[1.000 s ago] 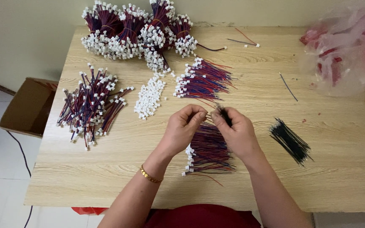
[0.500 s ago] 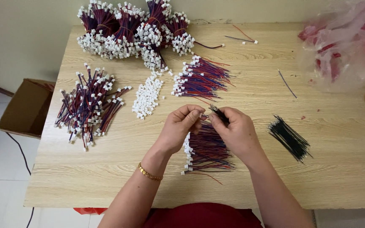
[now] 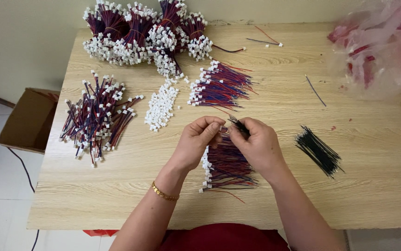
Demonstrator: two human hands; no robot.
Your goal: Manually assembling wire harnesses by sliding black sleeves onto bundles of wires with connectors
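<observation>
My left hand [image 3: 199, 142] and my right hand [image 3: 257, 145] meet at mid-table above a pile of red and blue wires with white connectors [image 3: 227, 169]. The left fingertips pinch something small and white, seemingly a connector on a wire. Several short black wires [image 3: 238, 125] stick up from my right hand's grip. A heap of loose white connectors [image 3: 161, 105] lies just beyond the left hand.
Wooden table [image 3: 274, 93] holds tied wire bundles [image 3: 140, 32] at the back, a loose wired pile [image 3: 96, 116] at left, another pile [image 3: 219, 86] at centre, black wires [image 3: 319, 151] at right, plastic bags [image 3: 379, 46] far right. A cardboard box [image 3: 26, 121] sits on the floor.
Both hands stay together over the wire pile, with only small finger movements. The view has shifted slightly.
</observation>
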